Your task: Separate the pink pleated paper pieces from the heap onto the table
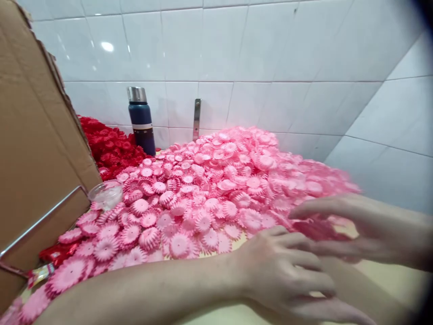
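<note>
A large heap of pink pleated, flower-like discs (203, 221) spreads over the pale yellow table (226, 316). My left hand (284, 271) reaches across the front from the left, back upward, its fingers apart and pointing right; nothing shows in it. At the right edge of the heap is my right hand (368, 225), blurred by motion, with fingers stretched out and spread. Between and beyond its fingers lie darker pink pieces (318, 228), too smeared to make out singly. The two hands are close together, the left one's fingers partly overlapping the right one's fingertips.
A cardboard box (40, 113) stands at the left, with a thin metal bar (43, 221) before it. Behind are red discs (115, 146), a blue bottle (142, 122) and a metal strip (196, 119) at the tiled wall (270, 45). A clear plastic cup (106, 194) and wrappers (40, 275) lie left.
</note>
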`<state>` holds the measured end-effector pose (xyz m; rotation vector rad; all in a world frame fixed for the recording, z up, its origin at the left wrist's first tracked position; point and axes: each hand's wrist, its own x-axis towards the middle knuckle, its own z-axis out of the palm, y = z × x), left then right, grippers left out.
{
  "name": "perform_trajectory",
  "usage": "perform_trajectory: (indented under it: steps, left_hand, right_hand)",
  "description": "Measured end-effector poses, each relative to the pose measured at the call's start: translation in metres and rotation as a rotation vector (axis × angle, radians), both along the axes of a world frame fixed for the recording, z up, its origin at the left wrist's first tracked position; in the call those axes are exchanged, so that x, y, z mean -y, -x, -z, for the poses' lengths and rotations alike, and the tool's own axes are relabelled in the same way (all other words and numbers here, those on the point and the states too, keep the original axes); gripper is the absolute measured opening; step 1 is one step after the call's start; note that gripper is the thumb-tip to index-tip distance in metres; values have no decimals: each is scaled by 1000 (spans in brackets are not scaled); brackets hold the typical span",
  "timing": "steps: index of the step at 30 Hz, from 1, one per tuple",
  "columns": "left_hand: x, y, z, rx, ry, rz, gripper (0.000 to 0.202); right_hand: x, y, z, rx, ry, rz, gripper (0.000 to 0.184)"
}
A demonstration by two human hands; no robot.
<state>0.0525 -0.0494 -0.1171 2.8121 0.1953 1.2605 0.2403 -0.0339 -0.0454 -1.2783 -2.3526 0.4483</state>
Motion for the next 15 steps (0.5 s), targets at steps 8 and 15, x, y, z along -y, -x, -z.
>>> perform_trajectory:
  steps: [8, 15]
  left_hand:
    - [5, 6, -1, 106, -11, 29, 27]
    - [6, 7, -1, 68, 19, 19, 30]
  right_hand:
    - [15, 5, -16, -468, 499, 65, 35]
    - [16, 4, -9, -575, 487, 57, 56]
